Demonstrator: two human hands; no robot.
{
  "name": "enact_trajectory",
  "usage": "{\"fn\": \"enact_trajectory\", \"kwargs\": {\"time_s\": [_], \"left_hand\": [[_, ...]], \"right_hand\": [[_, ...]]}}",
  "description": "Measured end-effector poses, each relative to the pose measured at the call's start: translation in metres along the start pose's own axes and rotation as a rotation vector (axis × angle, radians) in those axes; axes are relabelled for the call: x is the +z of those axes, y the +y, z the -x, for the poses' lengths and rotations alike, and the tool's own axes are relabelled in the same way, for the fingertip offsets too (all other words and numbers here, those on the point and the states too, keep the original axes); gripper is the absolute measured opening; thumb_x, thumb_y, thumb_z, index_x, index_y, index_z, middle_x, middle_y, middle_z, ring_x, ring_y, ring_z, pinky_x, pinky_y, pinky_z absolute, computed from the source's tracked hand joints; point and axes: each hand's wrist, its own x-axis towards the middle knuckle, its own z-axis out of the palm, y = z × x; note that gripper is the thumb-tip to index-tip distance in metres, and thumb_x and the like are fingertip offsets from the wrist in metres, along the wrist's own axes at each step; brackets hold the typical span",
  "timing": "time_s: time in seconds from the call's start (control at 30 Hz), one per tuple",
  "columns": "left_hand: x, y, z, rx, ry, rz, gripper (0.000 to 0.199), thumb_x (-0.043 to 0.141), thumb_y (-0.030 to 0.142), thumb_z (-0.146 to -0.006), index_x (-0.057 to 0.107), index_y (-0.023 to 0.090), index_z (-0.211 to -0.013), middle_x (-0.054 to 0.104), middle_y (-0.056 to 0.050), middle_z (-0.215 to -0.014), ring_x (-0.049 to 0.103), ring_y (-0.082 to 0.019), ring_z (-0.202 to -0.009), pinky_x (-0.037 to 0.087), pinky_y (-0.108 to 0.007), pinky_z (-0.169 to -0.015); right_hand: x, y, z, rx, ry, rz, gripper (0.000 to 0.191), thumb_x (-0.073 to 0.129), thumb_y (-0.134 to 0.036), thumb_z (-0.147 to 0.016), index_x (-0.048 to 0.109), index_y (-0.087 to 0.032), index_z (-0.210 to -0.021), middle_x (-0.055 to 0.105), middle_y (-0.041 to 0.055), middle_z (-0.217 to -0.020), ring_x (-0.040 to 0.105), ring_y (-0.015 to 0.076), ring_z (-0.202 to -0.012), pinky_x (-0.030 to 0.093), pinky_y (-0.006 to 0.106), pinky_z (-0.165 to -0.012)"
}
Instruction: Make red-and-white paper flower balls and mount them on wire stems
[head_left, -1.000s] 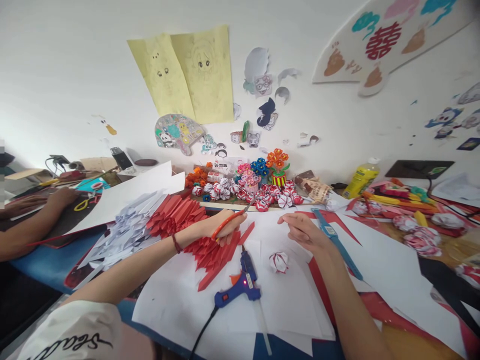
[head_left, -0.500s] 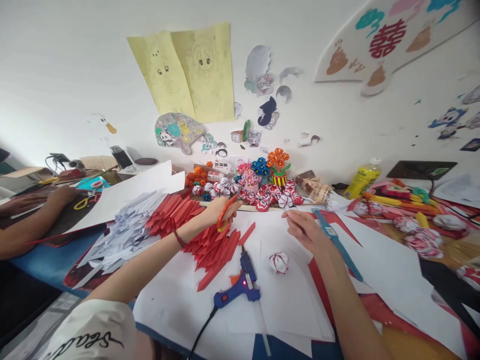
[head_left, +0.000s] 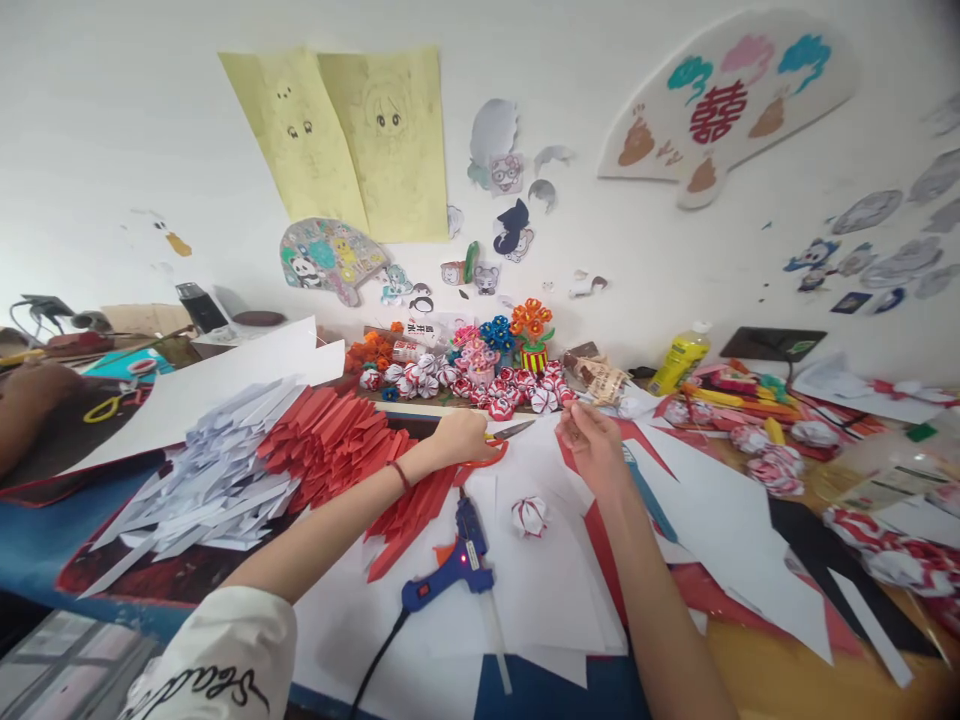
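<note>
My left hand [head_left: 460,440] is closed around a pair of scissors [head_left: 514,430] with orange handles, their blades pointing right. My right hand [head_left: 592,437] is pinched at the fingertips, just right of the blade tips; whatever it may hold is too small to make out. Below and between both hands, a white paper ball with red lines [head_left: 530,516] rests on white paper sheets [head_left: 559,590]. A blue glue gun [head_left: 454,570], its red light on, lies beneath my left wrist. Folded red paper strips [head_left: 337,440] are heaped under and left of my left forearm.
Folded white strips [head_left: 217,470] lie heaped at the left. Red-and-white paper balls [head_left: 502,400] and paper flowers [head_left: 532,325] line the wall. A yellow bottle [head_left: 680,358] stands at the back right. Another person's arm [head_left: 34,405] is at the far left, near yellow-handled scissors [head_left: 102,410].
The view has turned right. My left hand has lowered and rotated, so the scissors' blades now show, pointing right. My right hand's fingers have drawn together near the blade tips.
</note>
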Motion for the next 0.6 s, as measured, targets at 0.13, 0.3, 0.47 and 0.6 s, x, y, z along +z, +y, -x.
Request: {"fn": "enact_trajectory", "kwargs": {"time_s": [0.13,0.3,0.47,0.6], "left_hand": [[0.010,0.011,0.001,0.056,-0.017,-0.001,0.040,0.064,0.048,-0.077,0.075,0.011,-0.088,0.073,-0.020,-0.086,0.070,-0.034,-0.090,0.051,-0.035,-0.073],[0.022,0.018,-0.002,0.077,-0.053,0.027,0.030,0.066,0.040,-0.083,0.072,0.011,-0.089,0.073,-0.014,-0.090,0.069,-0.027,-0.089,0.053,-0.037,-0.077],[0.035,0.017,-0.003,0.051,-0.050,0.102,0.028,0.062,0.040,-0.092,0.067,0.013,-0.099,0.070,-0.007,-0.102,0.066,-0.021,-0.098,0.053,-0.043,-0.090],[0.038,0.015,0.001,0.023,0.015,0.251,0.024,0.064,0.032,-0.091,0.066,0.011,-0.104,0.067,-0.011,-0.111,0.064,-0.024,-0.106,0.051,-0.046,-0.095]], "right_hand": [[0.000,0.002,0.001,-0.036,0.032,0.008,0.024,0.082,-0.032,-0.071,0.074,-0.024,-0.092,0.073,0.0027,-0.089,0.064,0.0103,-0.063,0.038,0.022,-0.049],[0.005,0.007,0.003,-0.043,0.015,0.039,0.023,0.083,-0.031,-0.070,0.076,-0.024,-0.091,0.076,0.0049,-0.095,0.065,0.0101,-0.061,0.038,0.022,-0.049],[0.005,0.010,0.003,-0.040,0.000,0.067,0.025,0.082,-0.030,-0.071,0.076,-0.021,-0.093,0.076,0.0076,-0.095,0.062,0.0097,-0.057,0.040,0.023,-0.048],[0.004,0.011,0.001,-0.064,-0.001,0.088,0.022,0.081,-0.033,-0.073,0.076,-0.022,-0.092,0.076,0.0079,-0.096,0.062,0.0102,-0.056,0.041,0.025,-0.048]]}}
